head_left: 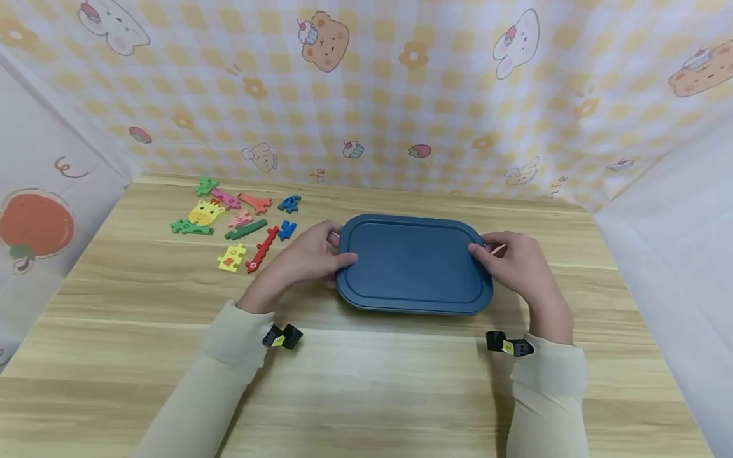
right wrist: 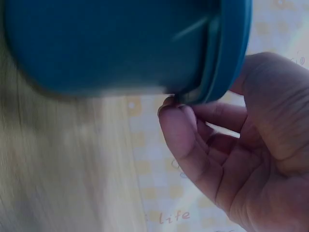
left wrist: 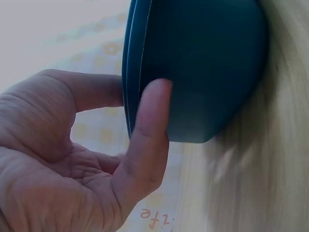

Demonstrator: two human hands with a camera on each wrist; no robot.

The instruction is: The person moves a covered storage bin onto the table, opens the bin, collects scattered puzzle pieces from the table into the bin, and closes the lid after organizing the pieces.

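Note:
A dark blue lidded storage box [head_left: 415, 264] with rounded corners stands across the middle of the table. Its lid shows a raised rim in the head view. At the box's left end my left hand [head_left: 312, 254] grips the rim, thumb on top of the lid and a finger against the side wall below. My right hand [head_left: 518, 267] pinches the right end the same way, thumb over the lid edge and fingertips under the rim. The wrist views show the smooth box wall [left wrist: 207, 67] close over the wooden surface. What is inside is hidden by the lid.
Several colourful puzzle pieces lie at the back left, among them a yellow giraffe face [head_left: 205, 214], a red strip [head_left: 262, 249] and a green strip [head_left: 246, 229]. A checked cloth [head_left: 389, 102] hangs behind the wooden table [head_left: 378, 381]. White cloth borders both sides.

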